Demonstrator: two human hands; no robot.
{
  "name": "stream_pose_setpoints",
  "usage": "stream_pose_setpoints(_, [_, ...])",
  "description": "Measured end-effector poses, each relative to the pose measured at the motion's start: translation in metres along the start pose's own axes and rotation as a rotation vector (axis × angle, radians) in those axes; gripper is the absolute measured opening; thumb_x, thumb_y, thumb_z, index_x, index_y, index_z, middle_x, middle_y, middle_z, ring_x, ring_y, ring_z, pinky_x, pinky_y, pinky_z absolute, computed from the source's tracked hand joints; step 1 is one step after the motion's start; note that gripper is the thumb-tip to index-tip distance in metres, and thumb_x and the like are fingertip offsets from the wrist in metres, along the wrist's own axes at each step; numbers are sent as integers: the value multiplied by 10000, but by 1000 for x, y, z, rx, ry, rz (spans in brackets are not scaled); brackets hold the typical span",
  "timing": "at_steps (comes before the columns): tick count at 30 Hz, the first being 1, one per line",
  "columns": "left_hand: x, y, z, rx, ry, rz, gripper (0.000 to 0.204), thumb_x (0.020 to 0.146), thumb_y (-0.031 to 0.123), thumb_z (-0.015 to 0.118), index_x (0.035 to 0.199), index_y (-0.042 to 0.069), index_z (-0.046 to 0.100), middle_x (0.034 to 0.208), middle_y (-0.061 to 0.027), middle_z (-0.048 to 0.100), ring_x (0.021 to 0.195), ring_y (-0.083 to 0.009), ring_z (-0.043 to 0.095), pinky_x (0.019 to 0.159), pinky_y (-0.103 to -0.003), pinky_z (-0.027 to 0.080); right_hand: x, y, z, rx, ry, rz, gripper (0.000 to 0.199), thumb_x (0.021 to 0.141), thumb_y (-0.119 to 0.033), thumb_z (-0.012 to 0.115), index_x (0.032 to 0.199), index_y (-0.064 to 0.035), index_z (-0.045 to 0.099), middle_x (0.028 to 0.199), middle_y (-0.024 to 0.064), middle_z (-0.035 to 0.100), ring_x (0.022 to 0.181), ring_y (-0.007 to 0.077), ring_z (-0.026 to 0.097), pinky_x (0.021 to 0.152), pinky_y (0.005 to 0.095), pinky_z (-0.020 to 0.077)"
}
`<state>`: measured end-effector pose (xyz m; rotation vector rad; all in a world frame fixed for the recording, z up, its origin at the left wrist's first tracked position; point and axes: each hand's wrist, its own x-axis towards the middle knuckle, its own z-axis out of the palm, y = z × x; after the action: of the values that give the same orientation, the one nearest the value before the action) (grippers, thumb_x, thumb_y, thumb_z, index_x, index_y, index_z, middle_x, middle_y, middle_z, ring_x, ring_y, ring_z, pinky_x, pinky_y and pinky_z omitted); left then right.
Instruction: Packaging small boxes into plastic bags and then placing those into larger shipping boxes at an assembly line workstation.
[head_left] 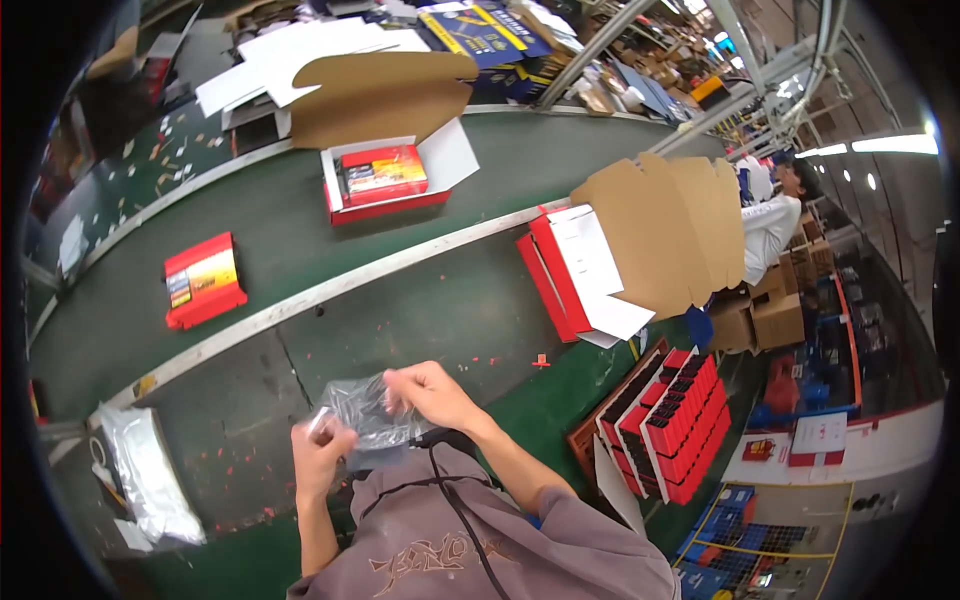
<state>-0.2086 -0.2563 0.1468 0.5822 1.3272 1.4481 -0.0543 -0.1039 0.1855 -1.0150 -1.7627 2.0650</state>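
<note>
Crumpled clear plastic bag, glossy and creased; fingers of left hand and right hand pinched on it

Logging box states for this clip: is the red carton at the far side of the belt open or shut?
Open. The red carton has its brown lid flap raised and a white side flap spread out, and a red device shows inside.

Bright overhead light, heavy fisheye vignette

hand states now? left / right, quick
Left hand: closed, pinching the left edge of the clear plastic bag.
Right hand: closed, gripping the bag's right top edge.
</note>
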Motion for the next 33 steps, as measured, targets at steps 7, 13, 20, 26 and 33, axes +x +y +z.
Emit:
stream_pose_setpoints(7, [4,-2,20,-220,157,-94,249,847,121,600,617,50,536,591,1,526,523,-86,506,493,-219,373,-19,-19,2,-680,678,-655,315,739,-84,694,1015,-12,559,1095,172,535,968,318,563,806,343,478])
stream_pose_setpoints(13, [6,7,35,-118,149,-15,286,886,135,580,623,33,528,615,34,492,561,-49,430,509,-208,343,-27,-21,34,-682,-21,-512,395,777,-108,652,1134,-33,501,940,141,614,796,308,621,675,366,513])
stream_pose_setpoints(20, [17,76,20,261,146,658,326,719,130,737,953,25,536,999,-109,553,908,-185,542,828,-309,417,-16,-52,8,-293,-482,-3,113,842,-111,610,857,2,615,674,68,613,611,152,578,574,294,457])
stream_pose_setpoints(26, [43,135,-20,418,-824,259,567,702,279,776,1159,27,554,1002,-105,625,984,-245,562,885,-345,416,12,-80,1,28,-1002,43,134,916,-70,494,918,26,587,776,70,639,666,152,575,638,284,454])
stream_pose_setpoints(33, [91,103,-77,-572,-1412,587,220,773,175,727,688,7,611,735,-129,614,737,-278,626,918,-524,360,49,-30,-33,618,-765,180,288,813,-130,596,620,72,525,535,128,535,427,186,484,412,303,336])
